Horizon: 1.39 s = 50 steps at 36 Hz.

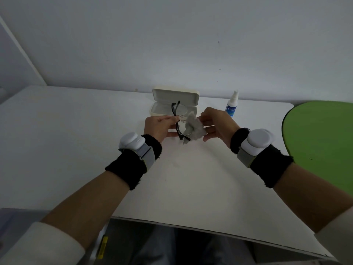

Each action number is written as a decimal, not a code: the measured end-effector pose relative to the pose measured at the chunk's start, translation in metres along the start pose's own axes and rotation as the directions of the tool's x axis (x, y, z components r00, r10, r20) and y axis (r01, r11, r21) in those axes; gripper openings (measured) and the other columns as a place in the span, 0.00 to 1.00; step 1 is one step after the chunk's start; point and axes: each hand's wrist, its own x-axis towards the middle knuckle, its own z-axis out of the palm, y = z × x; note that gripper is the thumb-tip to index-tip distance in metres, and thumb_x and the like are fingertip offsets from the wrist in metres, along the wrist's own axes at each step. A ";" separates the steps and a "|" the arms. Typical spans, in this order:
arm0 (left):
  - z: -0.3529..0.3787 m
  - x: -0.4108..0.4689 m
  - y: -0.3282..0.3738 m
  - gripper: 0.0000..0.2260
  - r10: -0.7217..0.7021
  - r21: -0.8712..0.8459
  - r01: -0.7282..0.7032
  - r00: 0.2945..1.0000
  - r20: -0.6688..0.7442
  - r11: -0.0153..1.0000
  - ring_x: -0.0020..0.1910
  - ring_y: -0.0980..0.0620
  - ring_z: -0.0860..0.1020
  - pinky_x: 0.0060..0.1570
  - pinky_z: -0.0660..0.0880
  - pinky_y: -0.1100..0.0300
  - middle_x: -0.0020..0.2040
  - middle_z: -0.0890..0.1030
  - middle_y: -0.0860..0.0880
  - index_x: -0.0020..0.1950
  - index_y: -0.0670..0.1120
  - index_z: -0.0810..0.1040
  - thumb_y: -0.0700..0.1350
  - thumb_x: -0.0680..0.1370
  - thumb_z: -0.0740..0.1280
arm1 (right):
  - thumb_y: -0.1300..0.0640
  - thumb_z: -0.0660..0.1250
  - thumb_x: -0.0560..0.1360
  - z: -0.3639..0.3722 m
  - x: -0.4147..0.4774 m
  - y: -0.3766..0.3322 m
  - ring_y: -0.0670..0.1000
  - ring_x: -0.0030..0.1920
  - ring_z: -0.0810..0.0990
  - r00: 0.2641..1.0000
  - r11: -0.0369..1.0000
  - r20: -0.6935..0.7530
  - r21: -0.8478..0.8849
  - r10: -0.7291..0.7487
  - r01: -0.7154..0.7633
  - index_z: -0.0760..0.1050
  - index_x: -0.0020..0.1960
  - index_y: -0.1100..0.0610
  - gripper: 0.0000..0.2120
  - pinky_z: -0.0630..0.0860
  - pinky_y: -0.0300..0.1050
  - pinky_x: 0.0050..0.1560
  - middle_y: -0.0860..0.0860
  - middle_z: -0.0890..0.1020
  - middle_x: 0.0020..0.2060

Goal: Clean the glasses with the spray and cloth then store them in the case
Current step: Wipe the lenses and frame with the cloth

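Wiping under way: left hand (157, 127) pinches glasses (180, 122), right hand (215, 123) grips cloth (194, 128) on lens. Spray (232, 104) stands aside. Case (174, 101) open; storing remains.

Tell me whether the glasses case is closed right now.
No: the cream glasses case lies open on the table, lid raised, behind the glasses pinched in the left hand.

Wears a fuzzy black band (125, 170) on each wrist. Has a round white gadget (130, 140) tied over each band with a grey strap (149, 156). Wears cream sleeves (38, 243) up near the elbows.
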 end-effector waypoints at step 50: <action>0.010 -0.004 -0.009 0.07 -0.013 0.078 0.018 0.998 -0.060 0.997 0.37 0.47 0.83 0.36 0.82 0.52 0.39 0.85 0.44 0.41 0.44 0.85 0.34 0.71 0.70 | 0.42 0.79 0.63 0.013 0.008 0.022 0.52 0.27 0.74 0.999 0.962 -0.034 -0.269 0.041 -0.048 0.75 0.33 0.58 0.22 0.73 0.41 0.28 0.53 0.77 0.25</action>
